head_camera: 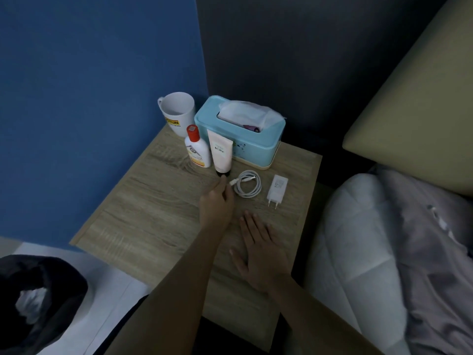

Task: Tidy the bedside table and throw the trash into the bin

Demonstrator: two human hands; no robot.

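The wooden bedside table [153, 201] carries a white mug [177, 111], a white bottle with a red cap [196, 149], a pale pink tube [222, 153] standing on its black cap, a light blue tissue box [256, 142], a coiled white cable [247, 187] and a white charger plug [276, 189]. My left hand [216, 201] reaches in between the tube's cap and the cable's loose end; its thumb tip is at the cap and its fingers curl by the cable end, hiding any grip. My right hand [258, 247] lies flat on the tabletop, fingers spread, holding nothing.
A bin with a black bag [38, 298] stands on the floor at the lower left, with crumpled white paper inside. A bed with a white duvet [358, 239] and a beige headboard [414, 98] borders the table on the right. Blue wall behind.
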